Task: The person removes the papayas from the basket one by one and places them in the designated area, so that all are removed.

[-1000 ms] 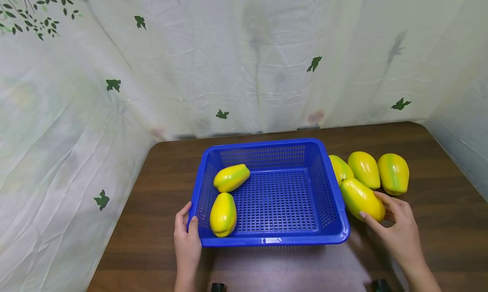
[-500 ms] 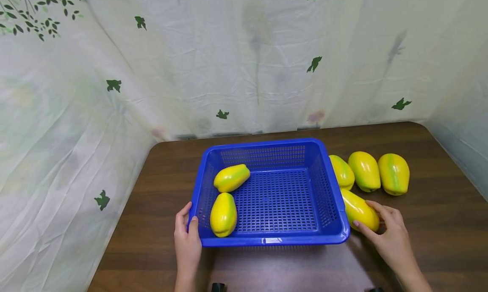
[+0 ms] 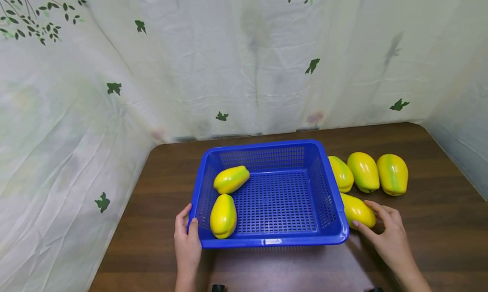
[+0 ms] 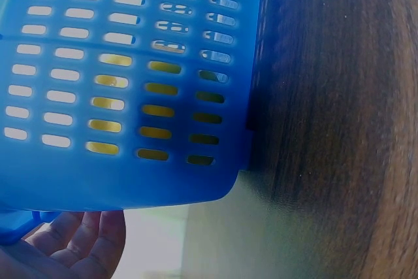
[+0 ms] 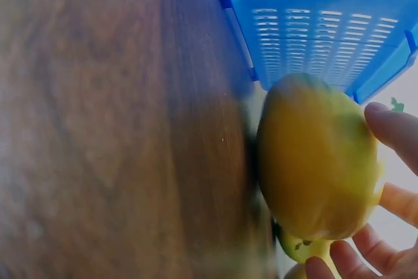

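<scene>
My left hand (image 3: 187, 241) grips the left rim of a blue plastic basket (image 3: 267, 242), its thumb over the edge. In the left wrist view, curled fingers show beneath the basket wall (image 4: 124, 181). Beside the basket's right wall, my right hand (image 3: 389, 232) holds a yellow papaya (image 3: 358, 211) between thumb and fingers. The basket hides that papaya's left end; in the right wrist view the papaya (image 5: 320, 161) lies low by the tabletop. Inside the basket, at its left side, are two papayas, one tilted (image 3: 231, 179) and one lengthwise (image 3: 223, 216).
Three more yellow-green papayas stand in a row right of the basket: one partly behind its rim (image 3: 341, 173), a middle one (image 3: 363, 172) and a right one (image 3: 392, 174). The brown wooden table (image 3: 148, 224) ends at a pale leaf-patterned curtain (image 3: 213, 72).
My right hand has drawn its papaya left and slightly nearer, away from the row and against or under the basket's right rim. My left hand and the basket stay put.
</scene>
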Demonstrator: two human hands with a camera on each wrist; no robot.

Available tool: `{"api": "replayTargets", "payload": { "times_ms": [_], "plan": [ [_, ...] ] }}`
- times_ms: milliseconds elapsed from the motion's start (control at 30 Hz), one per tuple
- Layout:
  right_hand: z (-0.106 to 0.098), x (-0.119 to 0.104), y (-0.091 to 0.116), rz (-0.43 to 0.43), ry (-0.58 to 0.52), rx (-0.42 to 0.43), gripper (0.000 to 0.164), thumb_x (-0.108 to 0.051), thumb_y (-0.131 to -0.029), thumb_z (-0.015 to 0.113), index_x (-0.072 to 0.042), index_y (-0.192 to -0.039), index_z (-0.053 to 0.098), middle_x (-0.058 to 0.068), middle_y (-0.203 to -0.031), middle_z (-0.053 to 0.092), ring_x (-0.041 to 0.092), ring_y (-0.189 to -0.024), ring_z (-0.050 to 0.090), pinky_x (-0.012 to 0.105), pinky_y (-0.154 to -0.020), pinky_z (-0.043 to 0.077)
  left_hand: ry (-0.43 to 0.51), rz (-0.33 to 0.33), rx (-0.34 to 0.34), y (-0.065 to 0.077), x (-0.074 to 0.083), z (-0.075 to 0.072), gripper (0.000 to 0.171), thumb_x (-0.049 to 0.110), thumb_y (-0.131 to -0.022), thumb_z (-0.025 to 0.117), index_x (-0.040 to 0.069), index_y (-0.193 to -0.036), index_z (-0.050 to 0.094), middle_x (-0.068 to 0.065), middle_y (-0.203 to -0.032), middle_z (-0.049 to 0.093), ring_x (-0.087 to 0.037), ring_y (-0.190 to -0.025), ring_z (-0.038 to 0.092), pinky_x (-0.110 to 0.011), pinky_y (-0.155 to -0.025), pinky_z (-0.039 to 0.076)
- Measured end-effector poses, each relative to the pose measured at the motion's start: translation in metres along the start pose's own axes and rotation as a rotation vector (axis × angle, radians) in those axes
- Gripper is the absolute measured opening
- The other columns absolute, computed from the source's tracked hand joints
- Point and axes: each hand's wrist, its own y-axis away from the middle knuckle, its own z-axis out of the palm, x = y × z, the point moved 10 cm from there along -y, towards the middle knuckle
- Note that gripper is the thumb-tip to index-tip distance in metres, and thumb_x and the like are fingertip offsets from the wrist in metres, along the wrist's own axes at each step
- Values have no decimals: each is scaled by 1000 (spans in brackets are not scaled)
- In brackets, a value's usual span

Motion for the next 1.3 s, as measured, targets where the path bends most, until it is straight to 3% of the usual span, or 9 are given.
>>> {"api": "replayTargets", "payload": {
  "times_ms": [200, 400, 533, 733, 900, 1100, 1300],
  "plan": [
    [-6, -5, -1, -4, -14, 22, 56, -14, -72, 76, -3, -121, 52, 17, -110, 40, 32, -96, 45, 11, -72, 29, 4, -3, -5, 0, -1, 0, 35, 2, -92, 39, 5, -127, 43, -16, -114, 55, -16, -96, 53, -14, -74, 44],
    [-13, -12, -2, -19, -2, 51, 57, -13, -71, 76, -3, -122, 52, 18, -112, 41, 31, -95, 41, 15, -75, 26, 3, 3, -3, 0, 0, 0, 34, 2, -92, 40, 4, -126, 44, -16, -113, 55, -16, -96, 52, -13, -74, 44],
    [-17, -18, -4, -35, -24, 59, 58, -13, -72, 76, -4, -123, 51, 18, -116, 41, 32, -98, 41, 7, -79, 23, -1, 2, -8, 0, 0, 0, 34, 3, -93, 39, 5, -127, 43, -16, -115, 54, -16, -97, 52, -12, -75, 43],
    [-26, -30, -10, -93, -48, 95, 60, -8, -68, 78, -5, -123, 52, 14, -117, 44, 13, -99, 39, 6, -81, 24, 13, 1, -18, 0, 0, 1, 34, 2, -93, 39, 4, -127, 43, -16, -120, 52, -19, -103, 51, -11, -76, 42],
    [-35, -43, -17, -128, -48, 117, 62, -5, -66, 78, -5, -122, 53, 12, -115, 46, 13, -99, 38, 8, -82, 24, 20, -4, -23, 0, 1, 2, 34, 3, -93, 38, 4, -127, 42, -17, -121, 51, -20, -104, 51, -11, -77, 41],
    [-46, -62, -26, -216, -72, 150, 65, 3, -60, 80, -2, -120, 54, 11, -115, 48, -2, -101, 35, 7, -86, 24, 21, -13, -28, 0, 0, 2, 34, 4, -93, 38, 5, -127, 42, -16, -122, 50, -21, -105, 50, -11, -77, 42],
    [-52, -80, -34, -258, -83, 149, 66, 5, -61, 79, -2, -121, 53, 11, -117, 48, 2, -106, 34, 8, -89, 24, 22, -19, -31, 0, 0, 3, 34, 4, -94, 38, 5, -128, 42, -16, -121, 51, -20, -105, 50, -12, -77, 42]
  ]
}}
